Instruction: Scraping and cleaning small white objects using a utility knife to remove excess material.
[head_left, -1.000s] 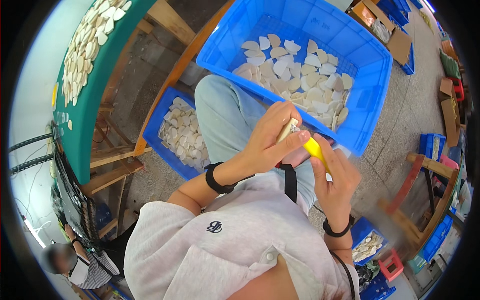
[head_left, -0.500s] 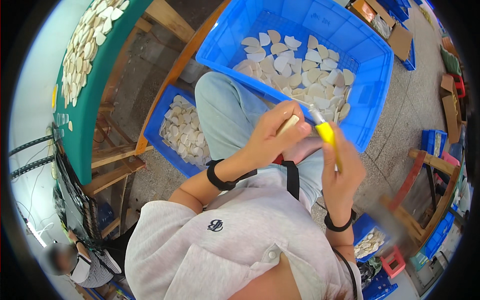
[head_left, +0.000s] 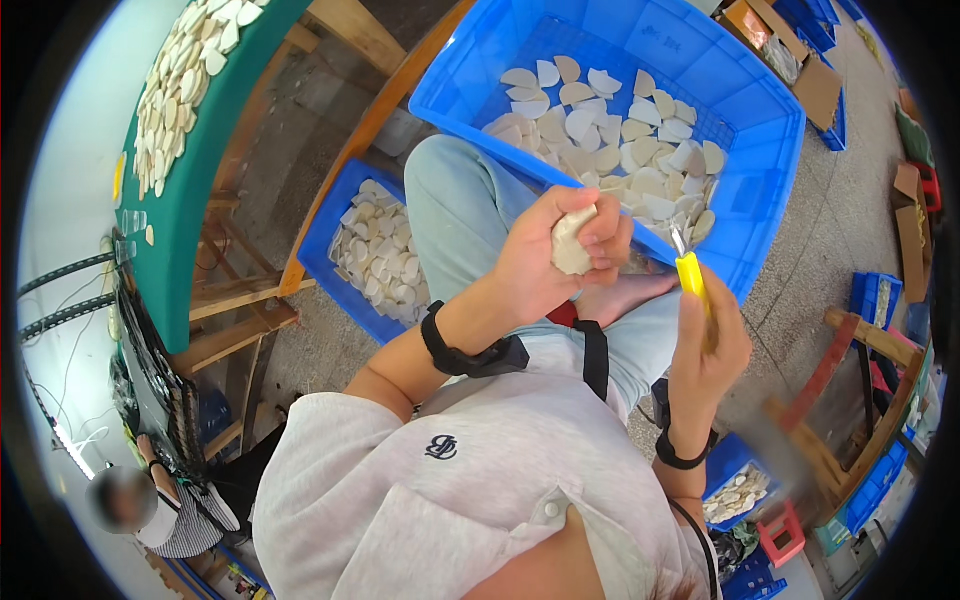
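Pale, half-round piece (head_left: 572,243) sat pinched in the person's left hand (head_left: 550,265), fingers curled tight around it above the lap, just over the near rim of the big blue crate (head_left: 770,190). That crate was heaped with similar cream-coloured half-moon pieces (head_left: 620,140). The right hand (head_left: 708,345) was closed around a yellow-handled tool (head_left: 692,275), its short metal tip pointing up toward the crate wall, close beside the held piece but not touching it. Both wrists wore black bands. To the person's left, a smaller blue crate (head_left: 320,250) on the floor held more pale pieces, and further left a green-topped table (head_left: 190,230) carried another spread of them. Another small blue box (head_left: 725,470) of pieces sat low by the right elbow.
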